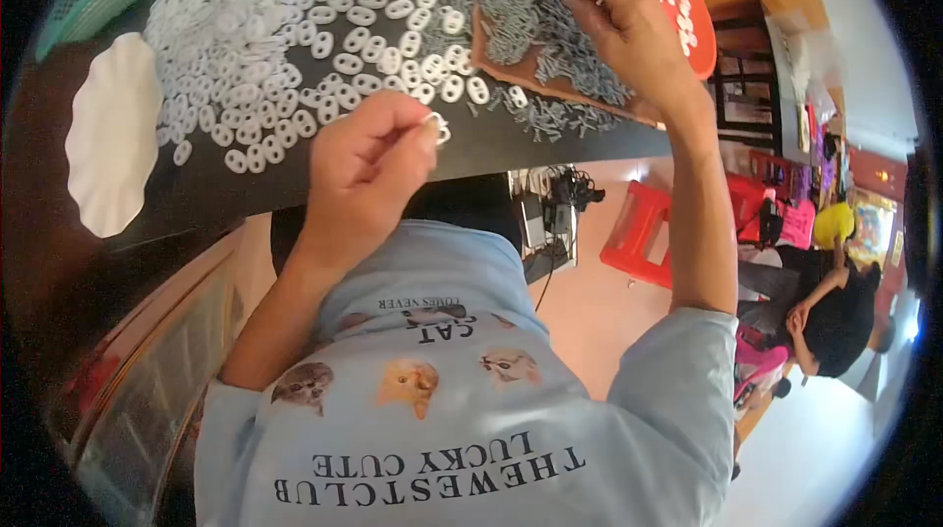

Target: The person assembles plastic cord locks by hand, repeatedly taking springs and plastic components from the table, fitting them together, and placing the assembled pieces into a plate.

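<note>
Head cam: I've got the left hand (368, 159) pinching a white two-hole piece (440, 130) by the surface's (471, 149) near edge, right hand (629, 26) half-curled above grey screws (511, 16) toward its right edge, can't tell if gripping any.

**Uneven Illumination Beneath a Wide-Angle Lens**

From my remote station I observe bright, diffuse light on the blue shirt (422, 439), whose lettering stays legible (inverted, from my viewpoint). The heap of white pieces (231, 26) is nearly washed out, its outlines merging. At far left, the dark table (275, 188) sinks into grainy shadow; at far right, I note blue-white glare. Strong curvature bends the scene toward black, vignetted corners, and a distant person (835, 321) appears soft, lacking fine detail.
</note>
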Demonstrator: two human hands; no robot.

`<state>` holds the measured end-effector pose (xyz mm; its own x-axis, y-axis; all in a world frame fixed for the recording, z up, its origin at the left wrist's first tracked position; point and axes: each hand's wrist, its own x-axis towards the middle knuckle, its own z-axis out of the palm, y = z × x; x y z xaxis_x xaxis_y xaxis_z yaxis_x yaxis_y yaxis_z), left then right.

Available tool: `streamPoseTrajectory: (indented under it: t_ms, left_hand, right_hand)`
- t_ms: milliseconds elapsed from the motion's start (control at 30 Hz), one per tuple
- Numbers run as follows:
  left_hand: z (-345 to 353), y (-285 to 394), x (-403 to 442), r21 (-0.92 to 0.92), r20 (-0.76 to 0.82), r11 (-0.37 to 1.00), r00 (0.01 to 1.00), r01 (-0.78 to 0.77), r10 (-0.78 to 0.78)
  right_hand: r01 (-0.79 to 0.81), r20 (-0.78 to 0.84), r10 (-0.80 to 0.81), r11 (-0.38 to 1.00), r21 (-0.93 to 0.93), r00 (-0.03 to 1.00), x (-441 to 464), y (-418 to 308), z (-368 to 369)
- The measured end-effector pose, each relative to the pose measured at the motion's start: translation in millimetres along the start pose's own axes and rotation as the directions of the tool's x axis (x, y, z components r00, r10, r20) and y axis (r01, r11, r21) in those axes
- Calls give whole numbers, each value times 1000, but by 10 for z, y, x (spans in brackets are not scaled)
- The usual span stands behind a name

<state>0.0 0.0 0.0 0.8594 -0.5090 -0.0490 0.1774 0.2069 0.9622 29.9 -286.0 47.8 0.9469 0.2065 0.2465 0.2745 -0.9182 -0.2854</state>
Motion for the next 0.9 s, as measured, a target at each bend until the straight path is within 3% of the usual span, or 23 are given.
streamPoseTrajectory:
  t_ms: [67, 100, 233, 333, 433, 500, 600, 733, 800, 900]
  left_hand:
    - [88, -73, 3, 0, 50, 1000, 999, 21, -21]
    - [-126, 9, -23, 40, 25, 998, 998, 53, -54]
    - [-130, -49, 27, 78, 45, 997, 999, 23, -27]
    - [-119, -119, 50, 38, 50, 997, 996, -73, 71]
    - [-130, -94, 56, 80, 61, 994, 996, -69, 64]
    - [-134, -98, 59, 86, 64, 993, 996, -75, 70]
    - [-150, -110, 80, 119, 75, 986, 991, -116, 107]
    - [-133, -139, 97, 138, 91, 976, 984, -167, 155]
    - [-131, -111, 101, 168, 86, 972, 984, -166, 154]
    - [-132, -109, 104, 200, 87, 964, 983, -176, 161]
  right_hand:
    - [3, 42, 0, 998, -59, 999, 34, 151, -45]
    - [2, 40, -2, 1000, -2, 999, 183, 115, 161]
    - [107, 37, -103, 984, -141, 994, 392, 349, 177]
    - [85, 105, -67, 980, -178, 992, 476, 337, 171]
    - [59, 135, -36, 983, -171, 990, 444, 225, 118]
    - [-2, 306, -21, 997, 72, 952, 383, 101, 93]
    - [28, 375, -63, 995, 97, 925, 334, 88, 4]
    - [-20, 296, -16, 993, 121, 955, 337, 251, 10]
    - [64, 277, -73, 997, 42, 958, 384, 294, 79]
    - [182, 207, -191, 981, 66, 959, 473, 262, 205]
